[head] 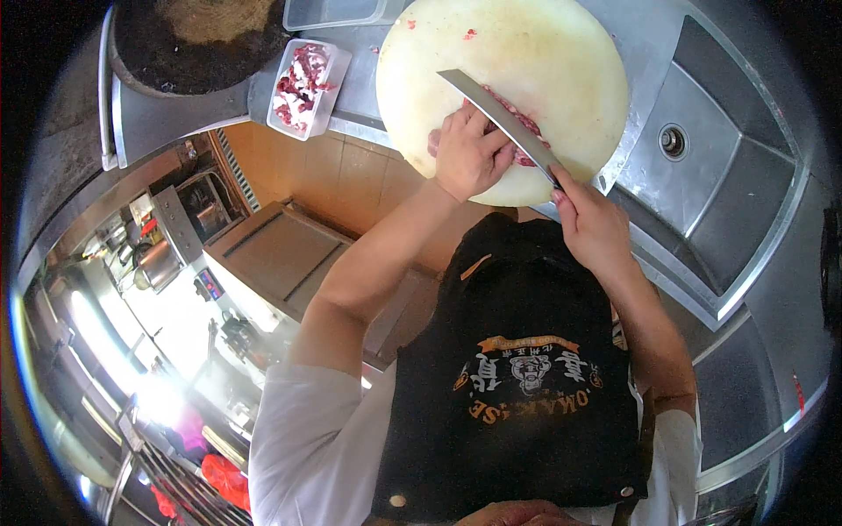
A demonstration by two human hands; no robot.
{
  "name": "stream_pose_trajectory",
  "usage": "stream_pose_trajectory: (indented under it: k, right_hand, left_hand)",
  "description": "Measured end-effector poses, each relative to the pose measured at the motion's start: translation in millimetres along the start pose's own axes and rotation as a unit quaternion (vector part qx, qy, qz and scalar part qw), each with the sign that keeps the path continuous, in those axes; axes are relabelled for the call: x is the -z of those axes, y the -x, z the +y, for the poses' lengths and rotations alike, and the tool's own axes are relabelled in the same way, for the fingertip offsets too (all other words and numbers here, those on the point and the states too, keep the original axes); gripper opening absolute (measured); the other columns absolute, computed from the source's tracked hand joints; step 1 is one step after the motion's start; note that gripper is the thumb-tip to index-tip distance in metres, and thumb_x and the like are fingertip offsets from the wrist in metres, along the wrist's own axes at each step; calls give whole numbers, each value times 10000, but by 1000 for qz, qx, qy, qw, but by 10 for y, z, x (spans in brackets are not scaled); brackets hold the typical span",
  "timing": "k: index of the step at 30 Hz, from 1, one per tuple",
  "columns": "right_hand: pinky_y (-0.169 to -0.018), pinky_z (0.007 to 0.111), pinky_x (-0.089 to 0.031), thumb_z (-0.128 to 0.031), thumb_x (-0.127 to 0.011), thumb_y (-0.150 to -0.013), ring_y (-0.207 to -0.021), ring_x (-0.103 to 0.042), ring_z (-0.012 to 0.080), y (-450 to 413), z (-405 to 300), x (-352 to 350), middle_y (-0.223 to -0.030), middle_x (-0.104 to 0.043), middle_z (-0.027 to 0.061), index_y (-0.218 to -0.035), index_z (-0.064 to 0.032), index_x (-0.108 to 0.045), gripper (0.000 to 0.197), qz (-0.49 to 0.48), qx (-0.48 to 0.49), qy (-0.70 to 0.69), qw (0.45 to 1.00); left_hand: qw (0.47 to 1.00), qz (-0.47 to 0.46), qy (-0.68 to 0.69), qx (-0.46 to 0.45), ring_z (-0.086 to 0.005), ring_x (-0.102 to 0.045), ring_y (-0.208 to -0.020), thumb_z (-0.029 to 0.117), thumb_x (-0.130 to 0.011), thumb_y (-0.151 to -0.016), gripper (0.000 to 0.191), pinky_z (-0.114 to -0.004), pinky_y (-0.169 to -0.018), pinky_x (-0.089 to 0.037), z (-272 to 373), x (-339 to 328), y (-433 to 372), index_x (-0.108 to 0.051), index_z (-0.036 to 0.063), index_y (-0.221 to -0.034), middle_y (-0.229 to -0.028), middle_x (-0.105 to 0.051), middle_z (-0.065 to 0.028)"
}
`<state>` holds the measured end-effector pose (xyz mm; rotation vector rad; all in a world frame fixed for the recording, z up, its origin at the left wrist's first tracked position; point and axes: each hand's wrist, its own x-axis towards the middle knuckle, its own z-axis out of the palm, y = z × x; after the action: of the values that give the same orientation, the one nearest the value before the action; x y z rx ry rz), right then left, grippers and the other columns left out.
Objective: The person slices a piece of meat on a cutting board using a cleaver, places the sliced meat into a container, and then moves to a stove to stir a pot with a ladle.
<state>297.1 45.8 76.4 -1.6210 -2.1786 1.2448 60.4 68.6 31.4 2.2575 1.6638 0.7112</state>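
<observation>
A round whitish cutting board lies before me with raw red meat on it. My left hand holds the meat down with bent fingers, and part of a piece shows at its outer side. The handle of a broad-bladed kitchen knife is in my right hand. Its blade slants across the board over the meat, close beside my left fingertips. Some of the meat is hidden under the blade and my left hand. Small red scraps stick to the board's far part.
Left of the board stands a clear plastic container of red and white meat pieces. Another clear container is behind it. A large dark round block or lid sits farther left. The steel sink is at the right.
</observation>
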Motion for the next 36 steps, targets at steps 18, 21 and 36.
stream_pose_trajectory:
  k: [18, 21, 36]
  right_hand:
    - [-842, 464, -523, -369, -510, -998, -975, -662, 368, -897, -134, -137, -1083, -696, 145, -1295, -206, -618, 356, 4, 17, -43, 999]
    - [-804, 396, -530, -280, -522, -1012, -916, -683, 351, -1160, -330, 53, -1021, -706, 166, -1285, -133, -618, 324, 61, -9, -27, 998]
    - [-700, 473, -551, -250, -617, -953, -828, -676, 388, -59, -14, 11, -958, -688, 160, -1336, -191, -598, 388, 38, 33, 9, 999]
  left_hand:
    - [999, 5, 32, -4, -290, -554, -1069, 194, -755, -717, 216, -421, -878, -429, -240, -333, 212, -753, 200, -932, -1149, -617, -45]
    - [997, 27, 62, -26, -292, -559, -1064, 187, -748, -727, 213, -416, -877, -425, -237, -266, 181, -751, 194, -940, -1162, -616, -50]
    - [1000, -16, -1, -1, -295, -530, -1087, 180, -749, -694, 212, -445, -859, -415, -74, -118, 57, -745, 201, -905, -1139, -610, -25]
